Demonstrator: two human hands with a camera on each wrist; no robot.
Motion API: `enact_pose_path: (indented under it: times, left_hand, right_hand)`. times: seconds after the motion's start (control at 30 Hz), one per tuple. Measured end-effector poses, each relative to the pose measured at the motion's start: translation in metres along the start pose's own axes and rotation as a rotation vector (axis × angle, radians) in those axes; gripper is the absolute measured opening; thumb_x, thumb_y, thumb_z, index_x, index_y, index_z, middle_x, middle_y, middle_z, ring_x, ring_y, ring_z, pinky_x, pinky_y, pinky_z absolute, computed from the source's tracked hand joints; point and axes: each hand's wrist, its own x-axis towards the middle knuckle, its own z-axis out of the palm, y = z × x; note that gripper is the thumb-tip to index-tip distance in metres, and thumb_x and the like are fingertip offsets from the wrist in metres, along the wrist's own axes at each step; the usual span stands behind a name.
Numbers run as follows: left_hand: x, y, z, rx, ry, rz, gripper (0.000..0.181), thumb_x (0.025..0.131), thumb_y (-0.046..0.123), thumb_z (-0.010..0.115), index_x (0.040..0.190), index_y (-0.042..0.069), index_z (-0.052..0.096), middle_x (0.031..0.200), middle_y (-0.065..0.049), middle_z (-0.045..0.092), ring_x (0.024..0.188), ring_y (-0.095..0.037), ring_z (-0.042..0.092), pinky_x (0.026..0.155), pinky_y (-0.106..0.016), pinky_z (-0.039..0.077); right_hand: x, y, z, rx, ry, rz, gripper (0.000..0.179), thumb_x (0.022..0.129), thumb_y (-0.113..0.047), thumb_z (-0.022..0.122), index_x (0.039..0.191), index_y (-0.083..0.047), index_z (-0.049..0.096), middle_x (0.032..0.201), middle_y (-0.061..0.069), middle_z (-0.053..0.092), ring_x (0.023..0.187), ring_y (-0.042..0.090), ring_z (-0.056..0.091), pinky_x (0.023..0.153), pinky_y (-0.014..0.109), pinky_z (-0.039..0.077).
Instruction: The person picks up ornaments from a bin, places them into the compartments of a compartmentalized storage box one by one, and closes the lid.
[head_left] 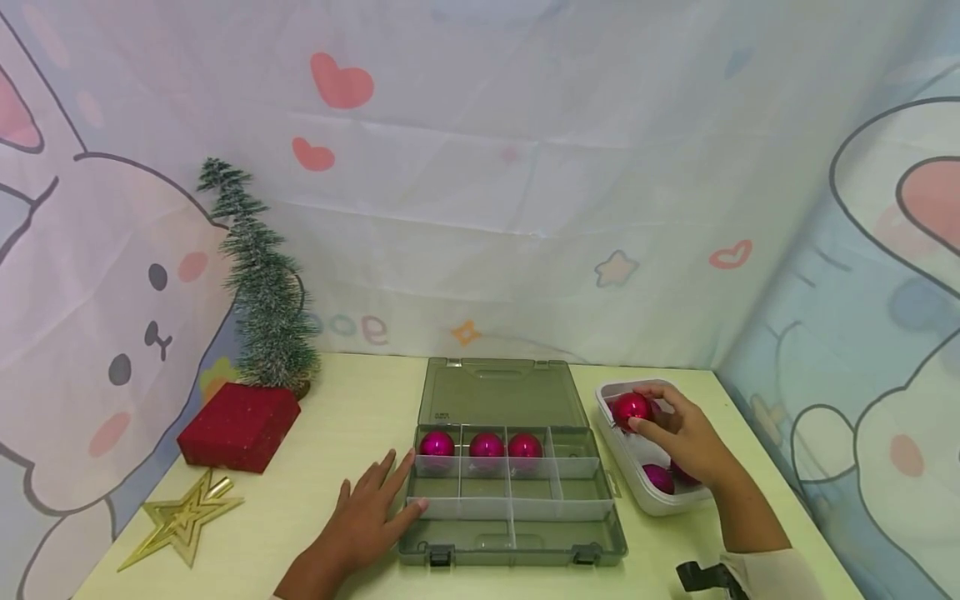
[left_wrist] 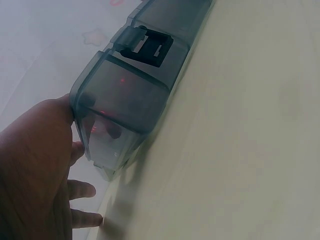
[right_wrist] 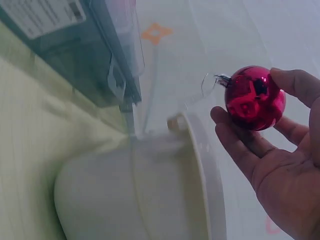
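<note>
Between thumb and fingers my right hand (head_left: 686, 437) holds a shiny red Christmas ball (head_left: 632, 410) above the white tub (head_left: 626, 467). A metal cap and hanging loop show on that ball (right_wrist: 255, 98) in the right wrist view. More balls, one of them magenta (head_left: 658, 478), lie inside the tub. A grey-green see-through compartment box (head_left: 517, 556) stands in the middle with its lid (head_left: 502, 393) laid back. Three magenta balls (head_left: 487, 446) sit in separate compartments of its back row. My left hand (head_left: 363, 521), fingers extended, rests at the box's left edge, thumb on the rim.
On the left, a small frosted Christmas tree (head_left: 266, 308) stands behind a red box (head_left: 240, 427). A gold star (head_left: 182, 518) lies in front of them on the pale table (head_left: 360, 392). A printed cloth (head_left: 480, 192) hangs behind the table.
</note>
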Motion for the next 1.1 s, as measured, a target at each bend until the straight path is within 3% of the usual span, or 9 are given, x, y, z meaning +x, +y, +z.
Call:
enact_pose_path:
  times: [0.1, 0.23, 0.47, 0.7, 0.83, 0.97, 1.03, 1.1]
  left_hand:
    - [0.000, -0.001, 0.000, 0.001, 0.001, 0.000, 0.081, 0.107, 0.066, 0.056, 0.175, 0.031, 0.029, 0.180, -0.017, 0.030, 0.164, -0.052, 0.029, 0.121, -0.091, 0.012]
    - [0.000, -0.001, 0.000, 0.002, 0.000, -0.002, 0.081, 0.107, 0.066, 0.056, 0.175, 0.032, 0.029, 0.180, -0.017, 0.031, 0.164, -0.052, 0.029, 0.121, -0.090, 0.012]
    - [0.000, 0.001, 0.000, 0.009, -0.006, -0.006, 0.081, 0.107, 0.066, 0.056, 0.175, 0.031, 0.029, 0.177, -0.019, 0.037, 0.163, -0.053, 0.032, 0.121, -0.091, 0.013]
    - [0.000, 0.000, 0.000, 0.002, -0.004, -0.005, 0.081, 0.107, 0.065, 0.056, 0.175, 0.030, 0.030, 0.175, -0.020, 0.040, 0.163, -0.053, 0.032, 0.120, -0.091, 0.012]
    - [0.000, 0.000, 0.000, -0.002, -0.001, 0.000, 0.081, 0.107, 0.065, 0.057, 0.175, 0.030, 0.030, 0.175, -0.020, 0.040, 0.163, -0.053, 0.032, 0.120, -0.091, 0.013]
    - [-0.001, 0.000, 0.000, -0.004, 0.003, 0.004, 0.081, 0.107, 0.065, 0.057, 0.175, 0.030, 0.030, 0.175, -0.020, 0.040, 0.163, -0.054, 0.032, 0.120, -0.091, 0.013]
    - [-0.001, 0.000, 0.000, -0.003, 0.004, 0.003, 0.081, 0.107, 0.065, 0.057, 0.175, 0.030, 0.031, 0.175, -0.020, 0.040, 0.162, -0.054, 0.033, 0.120, -0.091, 0.013]
    - [0.000, 0.000, 0.001, -0.001, 0.004, 0.003, 0.081, 0.107, 0.065, 0.057, 0.175, 0.030, 0.030, 0.175, -0.020, 0.040, 0.162, -0.054, 0.033, 0.120, -0.091, 0.013]
  right_hand:
    - [0.003, -0.002, 0.006, 0.040, -0.008, 0.011, 0.046, 0.105, -0.005, 0.072, 0.145, 0.002, 0.051, 0.141, 0.029, 0.055, 0.106, 0.001, 0.074, 0.089, 0.021, 0.063]
    - [0.005, -0.005, 0.015, 0.025, -0.025, 0.005, 0.046, 0.103, -0.006, 0.075, 0.142, 0.002, 0.053, 0.141, 0.029, 0.059, 0.109, 0.006, 0.075, 0.090, 0.021, 0.063]
    - [0.007, -0.001, 0.026, -0.189, 0.005, -0.002, 0.043, 0.100, -0.016, 0.082, 0.137, -0.005, 0.064, 0.126, 0.017, 0.072, 0.102, 0.017, 0.067, 0.086, 0.029, 0.059]
    - [0.009, 0.003, 0.038, -0.354, 0.019, -0.096, 0.057, 0.099, -0.017, 0.082, 0.151, -0.005, 0.062, 0.143, 0.021, 0.070, 0.128, 0.041, 0.067, 0.102, 0.054, 0.061]
    - [0.009, 0.001, 0.044, -0.403, 0.024, -0.114, 0.053, 0.095, -0.015, 0.085, 0.145, -0.008, 0.069, 0.145, 0.022, 0.068, 0.134, 0.047, 0.062, 0.101, 0.064, 0.059]
    - [0.010, 0.000, 0.048, -0.417, 0.006, -0.068, 0.052, 0.094, -0.011, 0.084, 0.144, -0.010, 0.068, 0.149, 0.024, 0.065, 0.142, 0.051, 0.055, 0.114, 0.080, 0.035]
    - [0.012, 0.001, 0.050, -0.428, -0.009, -0.051, 0.053, 0.095, -0.009, 0.082, 0.145, -0.011, 0.067, 0.151, 0.024, 0.063, 0.145, 0.053, 0.050, 0.112, 0.087, 0.023]
    - [0.013, 0.001, 0.052, -0.450, -0.023, -0.046, 0.052, 0.096, -0.010, 0.081, 0.146, -0.011, 0.065, 0.153, 0.025, 0.060, 0.147, 0.054, 0.047, 0.109, 0.091, 0.018]
